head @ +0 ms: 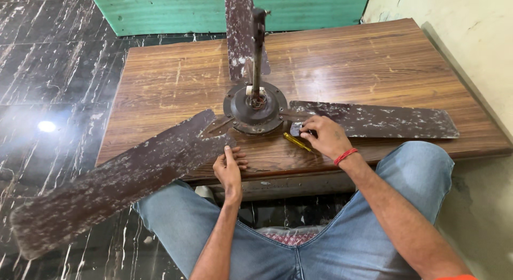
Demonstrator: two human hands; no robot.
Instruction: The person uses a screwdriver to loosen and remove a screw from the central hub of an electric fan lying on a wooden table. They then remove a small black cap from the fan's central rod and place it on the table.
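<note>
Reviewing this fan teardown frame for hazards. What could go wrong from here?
1. The long blade overhangs the table edge; only the left hand steadies it, so the ceiling fan may tip or slide.
2. The yellow-handled screwdriver lies loose near the right hand and could roll off the front.
3. The upright rod stands close below the face.
</note>
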